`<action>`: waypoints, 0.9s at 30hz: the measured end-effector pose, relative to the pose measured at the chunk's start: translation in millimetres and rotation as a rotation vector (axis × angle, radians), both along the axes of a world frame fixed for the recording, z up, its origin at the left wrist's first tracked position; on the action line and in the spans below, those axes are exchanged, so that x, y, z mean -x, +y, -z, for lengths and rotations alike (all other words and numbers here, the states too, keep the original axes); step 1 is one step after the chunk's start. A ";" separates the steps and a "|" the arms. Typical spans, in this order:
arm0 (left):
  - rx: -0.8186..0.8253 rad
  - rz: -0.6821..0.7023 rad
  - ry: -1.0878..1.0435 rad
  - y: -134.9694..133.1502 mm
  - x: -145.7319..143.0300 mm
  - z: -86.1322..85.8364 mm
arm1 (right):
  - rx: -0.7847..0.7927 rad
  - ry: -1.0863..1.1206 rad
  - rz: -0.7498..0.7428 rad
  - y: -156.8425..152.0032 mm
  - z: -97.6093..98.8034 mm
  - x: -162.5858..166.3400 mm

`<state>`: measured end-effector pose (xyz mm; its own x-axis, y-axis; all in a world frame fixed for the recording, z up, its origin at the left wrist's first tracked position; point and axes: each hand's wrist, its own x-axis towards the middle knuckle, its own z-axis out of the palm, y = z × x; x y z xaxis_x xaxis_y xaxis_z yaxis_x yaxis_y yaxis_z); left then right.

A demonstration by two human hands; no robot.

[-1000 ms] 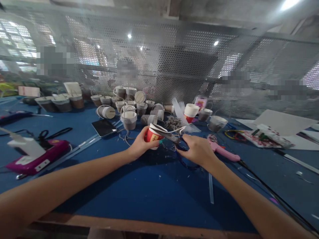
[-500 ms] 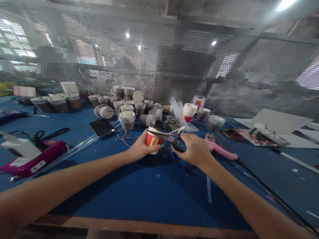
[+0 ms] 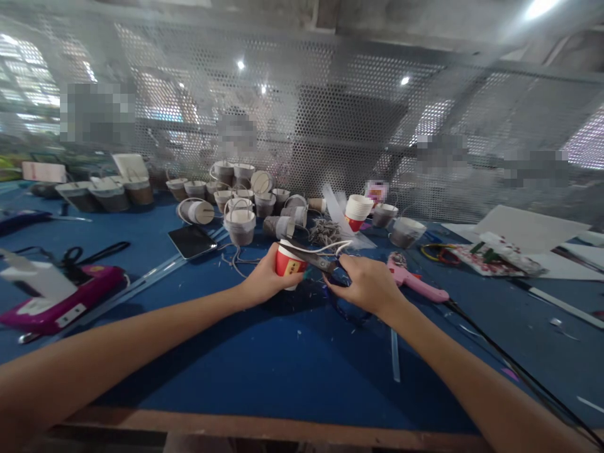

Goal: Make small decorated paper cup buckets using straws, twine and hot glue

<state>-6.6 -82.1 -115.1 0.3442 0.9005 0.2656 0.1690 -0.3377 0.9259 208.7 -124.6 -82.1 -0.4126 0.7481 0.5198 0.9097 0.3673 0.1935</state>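
My left hand (image 3: 262,277) is closed around a red paper cup (image 3: 286,264) with a yellow label, held above the blue table. In my right hand (image 3: 369,280) is a pair of scissors (image 3: 315,259), its dark blades lying across the cup's upper part. A thin white strip (image 3: 325,248) curls from the cup's rim toward my right hand. The scissors' blue handles are partly hidden by my fingers. Just behind the cup lie a wrapped grey bucket-like cup (image 3: 279,226) on its side and a heap of grey cord pieces (image 3: 325,231).
Several small handled buckets (image 3: 240,226) stand at the back. A stack of paper cups (image 3: 357,211) is behind my right hand, a pink glue gun (image 3: 418,285) to its right. Leftward are a phone (image 3: 192,242) and a magenta power strip (image 3: 70,299). Perforated metal panels (image 3: 349,119) rise behind.
The white strip now reaches in a longer curl from the cup's rim. The scissors and both hands have shifted only slightly, still at the cup.
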 end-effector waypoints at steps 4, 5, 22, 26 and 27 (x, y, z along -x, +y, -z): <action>-0.066 -0.137 0.099 1.5 1.1 -0.3 | -0.010 -0.006 0.012 -0.3 -1.5 -0.9; -0.077 -0.165 0.125 1.1 1.3 -1.0 | -0.009 -0.003 0.020 -0.7 -2.2 -0.6; -0.233 -0.181 0.308 -9.1 0.5 -6.5 | 0.113 -0.015 -0.007 -6.9 -7.5 4.1; -0.235 -0.213 0.265 -8.3 0.1 -5.8 | 0.102 -0.022 -0.011 -4.8 -7.5 0.7; -0.237 -0.210 0.225 -7.5 0.4 -5.3 | 0.090 -0.016 -0.013 -4.5 -7.2 0.5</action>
<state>-7.0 -89.6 -109.8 0.2327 0.8801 0.4138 0.4470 -0.4747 0.7582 208.2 -129.1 -74.9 -0.4302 0.7861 0.4438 0.9019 0.3958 0.1732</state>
